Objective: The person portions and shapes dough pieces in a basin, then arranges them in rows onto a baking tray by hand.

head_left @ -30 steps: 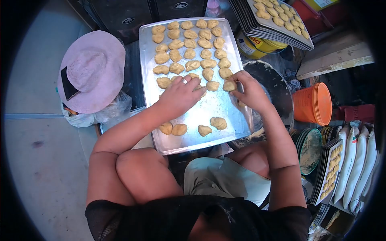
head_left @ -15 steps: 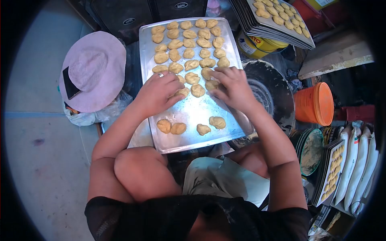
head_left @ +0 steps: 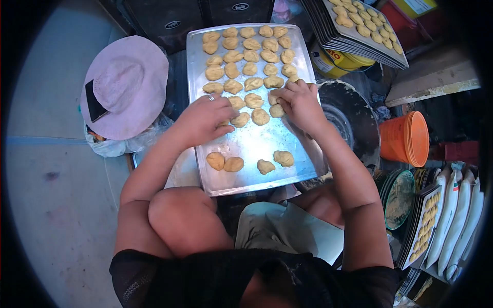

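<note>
A metal baking tray [head_left: 246, 184] lies before me, with several rows of lumpy yellow dough pieces [head_left: 253, 83] on it. My left hand [head_left: 206, 119], a ring on one finger, is curled over a dough piece at the tray's left side; the fingers mostly hide it. Beside those fingertips sits another dough piece [head_left: 241, 120]. At the right side, my right hand [head_left: 303, 107] has its fingers closed around a dough piece [head_left: 274, 97]. Nearer to me lie two loose dough pieces [head_left: 225, 163] on the left and two more [head_left: 276, 161] on the right.
A pale hat [head_left: 123, 84] with a phone [head_left: 94, 101] on its brim is at the left. On the right are a stack of trays with dough [head_left: 334, 32], a yellow bucket [head_left: 336, 62], a black basin [head_left: 354, 115], orange buckets [head_left: 403, 138] and white sacks [head_left: 452, 215].
My right hand has shifted slightly, uncovering the dough piece under its thumb. The left fingers have drawn back a little from the dough piece beside them. The whole view has shifted slightly.
</note>
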Tool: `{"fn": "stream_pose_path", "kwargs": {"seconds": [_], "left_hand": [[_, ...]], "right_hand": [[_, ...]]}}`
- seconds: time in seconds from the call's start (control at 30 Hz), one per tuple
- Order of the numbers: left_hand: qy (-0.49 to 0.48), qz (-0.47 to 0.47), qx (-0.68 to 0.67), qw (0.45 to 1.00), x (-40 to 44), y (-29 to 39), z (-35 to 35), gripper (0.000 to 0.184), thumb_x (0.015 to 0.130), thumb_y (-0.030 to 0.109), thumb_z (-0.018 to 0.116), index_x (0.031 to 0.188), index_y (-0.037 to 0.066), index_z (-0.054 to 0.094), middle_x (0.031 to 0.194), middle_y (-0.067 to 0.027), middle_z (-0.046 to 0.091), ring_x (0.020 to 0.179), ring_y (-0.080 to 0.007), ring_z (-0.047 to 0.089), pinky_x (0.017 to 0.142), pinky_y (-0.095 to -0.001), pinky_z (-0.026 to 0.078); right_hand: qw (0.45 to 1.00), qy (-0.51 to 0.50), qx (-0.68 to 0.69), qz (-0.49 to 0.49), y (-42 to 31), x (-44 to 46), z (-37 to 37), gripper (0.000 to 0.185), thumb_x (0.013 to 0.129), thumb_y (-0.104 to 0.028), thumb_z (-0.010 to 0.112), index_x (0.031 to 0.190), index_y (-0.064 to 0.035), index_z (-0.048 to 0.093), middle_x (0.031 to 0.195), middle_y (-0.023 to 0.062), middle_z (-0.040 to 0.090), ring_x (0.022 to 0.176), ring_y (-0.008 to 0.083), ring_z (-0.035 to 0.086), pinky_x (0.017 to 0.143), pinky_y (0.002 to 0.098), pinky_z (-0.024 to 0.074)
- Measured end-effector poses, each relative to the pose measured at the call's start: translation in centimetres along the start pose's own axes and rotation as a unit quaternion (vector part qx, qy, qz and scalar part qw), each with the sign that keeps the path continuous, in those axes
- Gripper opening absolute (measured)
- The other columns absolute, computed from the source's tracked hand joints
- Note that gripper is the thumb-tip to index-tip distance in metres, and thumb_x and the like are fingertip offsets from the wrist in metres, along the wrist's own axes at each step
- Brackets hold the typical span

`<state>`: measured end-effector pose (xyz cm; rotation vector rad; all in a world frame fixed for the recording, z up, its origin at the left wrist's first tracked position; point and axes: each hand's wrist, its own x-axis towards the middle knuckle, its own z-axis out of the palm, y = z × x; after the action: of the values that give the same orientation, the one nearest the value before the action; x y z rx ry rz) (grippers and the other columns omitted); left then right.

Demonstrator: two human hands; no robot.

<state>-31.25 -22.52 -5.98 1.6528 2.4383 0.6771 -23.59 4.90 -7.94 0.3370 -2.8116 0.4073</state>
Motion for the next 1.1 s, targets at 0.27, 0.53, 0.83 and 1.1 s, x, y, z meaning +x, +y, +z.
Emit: {"fn": "stream_pose_path", "kwargs": {"seconds": [0.27, 0.53, 0.83, 1.1], "left_hand": [[0.015, 0.015, 0.071, 0.997, 0.3, -0.1, 1.9, 0.019, 0.081, 0.022, 0.068, 0.095, 0.010, 0.066, 0.090, -0.0050, 0.060, 0.092, -0.0244, 0.058, 0.079, -0.0379, 0.045], [-0.023, -0.048, -0.060, 0.997, -1.7, -1.1, -2.8, 0.024, 0.077, 0.023, 0.073, 0.091, 0.006, 0.063, 0.090, -0.0088, 0.062, 0.086, -0.0291, 0.061, 0.072, -0.0396, 0.048], [-0.231, 0.037, -0.117, 0.965, -3.5, 1.7, 0.0, 0.029, 0.077, 0.020, 0.072, 0.098, 0.006, 0.058, 0.092, -0.0101, 0.058, 0.086, -0.0347, 0.060, 0.072, -0.0436, 0.048], [-0.129, -0.054, -0.080, 0.987, -2.7, 1.2, -0.8, 0.027, 0.077, 0.016, 0.070, 0.099, 0.005, 0.058, 0.093, -0.0117, 0.057, 0.088, -0.0346, 0.059, 0.073, -0.0431, 0.048]], "right_hand": [[0.997, 0.033, 0.022, 0.065, -0.7, 0.6, -0.2, 0.015, 0.078, -0.025, 0.069, 0.087, -0.0130, 0.070, 0.085, 0.0026, 0.064, 0.090, 0.0212, 0.055, 0.083, 0.0352, 0.0355], [0.995, -0.074, 0.041, -0.046, -2.2, -1.2, -2.3, 0.030, 0.075, -0.024, 0.074, 0.102, -0.0130, 0.067, 0.097, 0.0053, 0.060, 0.093, 0.0253, 0.054, 0.082, 0.0374, 0.0387], [0.933, -0.330, 0.136, -0.053, -6.9, -4.3, -1.9, 0.050, 0.076, -0.027, 0.072, 0.120, -0.0110, 0.053, 0.102, 0.0109, 0.056, 0.101, 0.0310, 0.058, 0.077, 0.0450, 0.0509], [0.978, -0.118, 0.105, -0.134, -9.4, -3.9, 0.7, 0.028, 0.079, -0.020, 0.067, 0.104, -0.0111, 0.062, 0.102, 0.0087, 0.056, 0.094, 0.0263, 0.058, 0.076, 0.0367, 0.0436]]}}
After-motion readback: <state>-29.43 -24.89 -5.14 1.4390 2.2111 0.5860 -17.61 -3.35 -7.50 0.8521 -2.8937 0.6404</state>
